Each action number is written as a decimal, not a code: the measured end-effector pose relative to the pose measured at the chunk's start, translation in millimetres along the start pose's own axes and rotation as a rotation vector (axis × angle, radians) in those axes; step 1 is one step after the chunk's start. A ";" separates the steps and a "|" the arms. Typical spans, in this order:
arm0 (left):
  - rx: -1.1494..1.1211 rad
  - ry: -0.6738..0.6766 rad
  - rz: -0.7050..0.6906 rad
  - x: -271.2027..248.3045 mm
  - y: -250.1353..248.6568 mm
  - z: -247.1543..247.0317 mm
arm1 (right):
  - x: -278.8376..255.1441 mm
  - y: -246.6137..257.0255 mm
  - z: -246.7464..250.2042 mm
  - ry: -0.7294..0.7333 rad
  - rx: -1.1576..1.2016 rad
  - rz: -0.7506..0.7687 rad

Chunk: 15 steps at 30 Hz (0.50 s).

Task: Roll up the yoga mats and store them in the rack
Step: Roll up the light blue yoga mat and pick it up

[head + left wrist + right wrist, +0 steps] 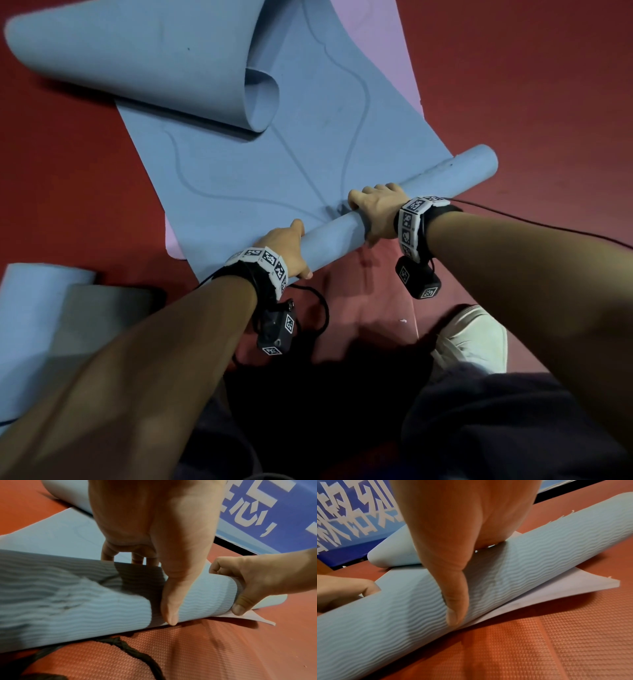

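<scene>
a white shoe (pixel 474 337) sits nearest on the red floor (pixel 548 102). just past it both hands hold the blue mat's roll (pixel 342 233), left hand (pixel 286 250) and right hand (pixel 375 214) curled round it. the roll runs from near left to far right. farther off, the mat's other end (pixel 144 58) curls up.

Head camera looks steeply down from above at a blue mat (pixel 274 171) on red floor (pixel 548 85). Each wrist camera sits close behind its hand, facing twelve o'clock. All three share the mat's rolled part (pixel 342 236).
</scene>
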<state>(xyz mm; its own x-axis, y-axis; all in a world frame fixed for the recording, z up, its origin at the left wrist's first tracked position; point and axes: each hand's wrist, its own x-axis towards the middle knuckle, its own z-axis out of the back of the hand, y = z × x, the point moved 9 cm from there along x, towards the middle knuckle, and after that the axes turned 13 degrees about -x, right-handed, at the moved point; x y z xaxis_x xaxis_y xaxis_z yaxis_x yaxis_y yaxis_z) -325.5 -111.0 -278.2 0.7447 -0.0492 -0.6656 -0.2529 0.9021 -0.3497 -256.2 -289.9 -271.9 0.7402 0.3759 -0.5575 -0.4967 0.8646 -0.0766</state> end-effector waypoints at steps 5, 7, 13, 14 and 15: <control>-0.034 0.029 0.001 11.2 3.0 -3.8 | 5.1 0.3 -1.9 0.004 0.012 0.006; -0.041 0.025 0.007 13.6 5.1 -0.7 | 7.6 1.0 1.5 -0.007 0.016 0.015; 0.099 0.019 0.057 22.4 4.1 15.9 | 15.0 -2.3 17.5 -0.043 -0.046 0.023; 0.083 0.026 0.052 23.5 3.8 15.4 | 15.7 -2.3 18.0 -0.037 -0.050 0.032; 0.068 0.024 0.044 24.4 3.7 15.2 | 16.1 -1.5 18.4 -0.030 -0.056 0.043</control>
<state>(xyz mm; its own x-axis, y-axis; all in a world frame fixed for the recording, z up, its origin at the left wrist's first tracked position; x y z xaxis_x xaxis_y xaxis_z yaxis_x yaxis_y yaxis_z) -298.9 -102.4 -285.8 0.7185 -0.0184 -0.6953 -0.2421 0.9305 -0.2748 -235.2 -279.0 -265.6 0.7303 0.4230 -0.5364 -0.5523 0.8277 -0.0993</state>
